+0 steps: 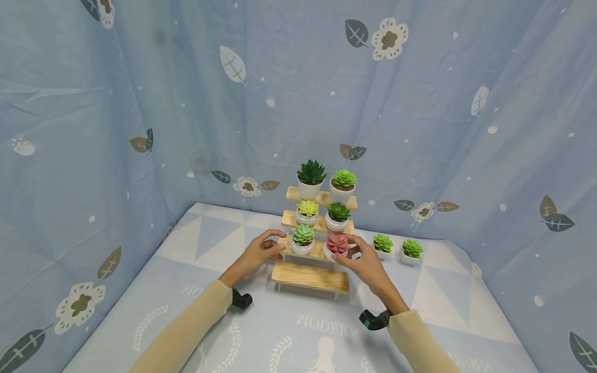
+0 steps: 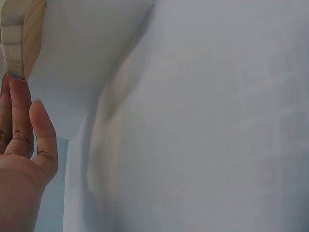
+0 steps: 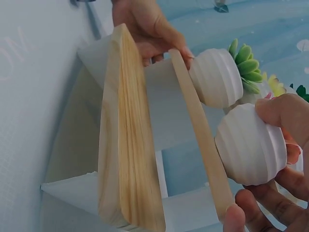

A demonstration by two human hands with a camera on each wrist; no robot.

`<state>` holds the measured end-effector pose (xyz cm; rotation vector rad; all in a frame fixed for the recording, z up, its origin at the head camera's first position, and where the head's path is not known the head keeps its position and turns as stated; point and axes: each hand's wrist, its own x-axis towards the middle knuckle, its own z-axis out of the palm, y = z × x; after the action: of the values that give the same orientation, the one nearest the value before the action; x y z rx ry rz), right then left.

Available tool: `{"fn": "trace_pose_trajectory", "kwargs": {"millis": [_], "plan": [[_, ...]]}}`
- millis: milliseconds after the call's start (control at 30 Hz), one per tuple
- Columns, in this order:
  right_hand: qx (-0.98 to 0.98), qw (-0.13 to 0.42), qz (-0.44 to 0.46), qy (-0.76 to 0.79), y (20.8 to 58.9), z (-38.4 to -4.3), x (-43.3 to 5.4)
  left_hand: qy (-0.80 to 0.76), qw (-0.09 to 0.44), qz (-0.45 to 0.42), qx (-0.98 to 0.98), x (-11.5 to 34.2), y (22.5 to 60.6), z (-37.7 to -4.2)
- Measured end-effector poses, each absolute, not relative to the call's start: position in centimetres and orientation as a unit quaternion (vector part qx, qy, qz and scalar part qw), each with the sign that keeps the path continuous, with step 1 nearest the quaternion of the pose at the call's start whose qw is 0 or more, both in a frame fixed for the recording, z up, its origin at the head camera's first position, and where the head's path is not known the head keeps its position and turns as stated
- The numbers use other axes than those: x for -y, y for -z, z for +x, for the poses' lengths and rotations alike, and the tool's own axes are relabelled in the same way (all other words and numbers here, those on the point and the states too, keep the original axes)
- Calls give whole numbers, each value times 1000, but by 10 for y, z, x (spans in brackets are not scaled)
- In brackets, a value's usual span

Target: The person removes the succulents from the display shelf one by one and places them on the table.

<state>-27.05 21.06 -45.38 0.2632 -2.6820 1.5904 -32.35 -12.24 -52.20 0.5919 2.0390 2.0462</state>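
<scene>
My right hand (image 1: 368, 264) grips a ribbed white pot with a pink succulent (image 1: 337, 243) at the right end of the second-lowest step. In the right wrist view, thumb and fingers go round this white pot (image 3: 251, 145), its base at the board. My left hand (image 1: 261, 254) holds the left end of that same step of the wooden tiered stand (image 1: 310, 275). From the left wrist, its fingers (image 2: 19, 116) reach up to the board end (image 2: 21, 38). Beside the pink one sits a pale green succulent (image 1: 303, 239) in a white pot.
Higher steps carry a yellow-green succulent (image 1: 308, 210), a dark green one (image 1: 338, 215), a tall dark one (image 1: 311, 178) and a bright green one (image 1: 343, 184). Two small potted succulents (image 1: 382, 244) (image 1: 411, 251) stand on the table right of the stand. A patterned curtain (image 1: 298, 103) hangs behind.
</scene>
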Motion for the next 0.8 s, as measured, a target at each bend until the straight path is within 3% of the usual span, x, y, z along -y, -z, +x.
{"fn": "trace_pose_trajectory", "kwargs": {"millis": [800], "plan": [[857, 21, 58, -511, 451, -260, -233, -691, 99, 204, -686, 123, 520, -322]]}}
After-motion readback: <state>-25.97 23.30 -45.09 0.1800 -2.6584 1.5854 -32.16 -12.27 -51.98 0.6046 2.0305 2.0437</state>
